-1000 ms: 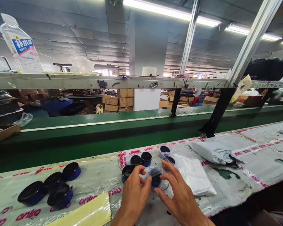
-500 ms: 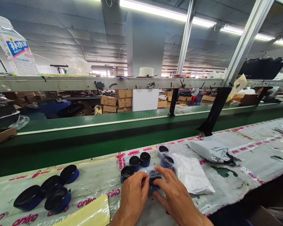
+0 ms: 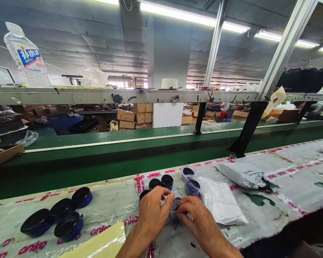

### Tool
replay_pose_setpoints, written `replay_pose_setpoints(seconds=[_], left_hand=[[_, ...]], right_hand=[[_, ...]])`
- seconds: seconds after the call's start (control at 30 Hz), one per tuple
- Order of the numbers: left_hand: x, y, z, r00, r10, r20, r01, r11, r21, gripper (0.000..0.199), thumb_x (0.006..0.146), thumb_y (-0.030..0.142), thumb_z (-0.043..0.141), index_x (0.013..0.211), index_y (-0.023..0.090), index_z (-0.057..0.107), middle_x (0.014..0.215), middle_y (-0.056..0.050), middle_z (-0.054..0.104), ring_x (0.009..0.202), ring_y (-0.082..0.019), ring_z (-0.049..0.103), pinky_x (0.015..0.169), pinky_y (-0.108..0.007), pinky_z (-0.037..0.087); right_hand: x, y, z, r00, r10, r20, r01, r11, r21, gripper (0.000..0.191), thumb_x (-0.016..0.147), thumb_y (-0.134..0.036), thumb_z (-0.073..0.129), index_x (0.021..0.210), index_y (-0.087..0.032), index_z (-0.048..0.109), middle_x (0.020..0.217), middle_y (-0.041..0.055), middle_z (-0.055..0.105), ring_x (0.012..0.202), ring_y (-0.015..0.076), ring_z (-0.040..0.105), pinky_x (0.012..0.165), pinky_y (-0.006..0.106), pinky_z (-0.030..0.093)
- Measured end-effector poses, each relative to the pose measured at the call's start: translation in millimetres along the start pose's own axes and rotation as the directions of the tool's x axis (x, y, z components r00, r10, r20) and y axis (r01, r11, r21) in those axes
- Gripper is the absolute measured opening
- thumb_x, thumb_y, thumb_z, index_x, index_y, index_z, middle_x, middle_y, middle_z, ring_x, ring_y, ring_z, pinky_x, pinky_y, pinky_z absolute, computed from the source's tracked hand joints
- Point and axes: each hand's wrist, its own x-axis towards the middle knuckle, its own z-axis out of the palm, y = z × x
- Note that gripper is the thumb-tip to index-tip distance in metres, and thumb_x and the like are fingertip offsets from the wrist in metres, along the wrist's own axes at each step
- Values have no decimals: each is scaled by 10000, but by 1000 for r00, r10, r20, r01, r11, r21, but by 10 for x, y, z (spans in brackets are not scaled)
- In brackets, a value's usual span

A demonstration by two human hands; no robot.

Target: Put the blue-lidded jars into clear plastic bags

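While the left hand [image 3: 152, 215] and right hand [image 3: 201, 224] closed around a small round jar [image 3: 176, 209] wrapped in clear film, the bench [image 3: 110, 206] under them was covered in clear plastic sheet with pink "anko" print. Both hands were curled, their fingers [image 3: 164, 195] pinching the film from either side. The jar sat low on the bench, centred between the hands and mostly hidden by them. Lid detail under the film was hard to make out.

Count, clock bearings from the hands: two more film-wrapped jars [image 3: 190, 179] at 1 o'clock, touching the edge of a white poly mailer [image 3: 222, 202] at 2 o'clock. Three bare jars [image 3: 161, 182] with black lids and blue bodies at 11 o'clock, one partly behind the left hand. Four more bare jars [image 3: 68, 225] in a cluster at 9 o'clock. So three in film, seven bare.

Also on the bench: a grey poly mailer [image 3: 244, 175] further out at 2 o'clock and a yellow sheet [image 3: 94, 240] at 8 o'clock. Beyond the bench ran a green conveyor [image 3: 70, 168], with a plastic water bottle [image 3: 27, 57] on the shelf above it at 11 o'clock.
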Motion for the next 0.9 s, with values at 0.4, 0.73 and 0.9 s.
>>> replay_pose_setpoints(seconds=[0.4,0.73,0.9], left_hand=[[731,-153,190,978,-15,208,-80,892,445,460,786,235,755,1204,92,623,1198,-186,656,1164,-373,599,1077,-585,395],[309,11,124,988,50,144,-105,907,407,527,761,244,750,1261,153,610,1222,-90,653,1214,-283,567,1237,-571,170],[70,-15,179,978,43,205,-129,896,425,550,749,310,809,1241,143,631,1236,-116,649,1305,-310,499,1255,-599,82]], right_hand=[[588,-6,-666,959,275,-70,-251,936,245,328,860,-535,612,860,-216,690,880,22,664,812,196,599,760,329,447],[1411,229,-300,992,79,-100,-91,989,-115,176,889,-292,588,870,-161,706,978,71,673,940,213,607,860,332,441],[1400,255,-94,993,79,86,-46,944,-326,118,813,-97,652,770,-162,740,886,86,689,924,257,627,1003,486,357]])
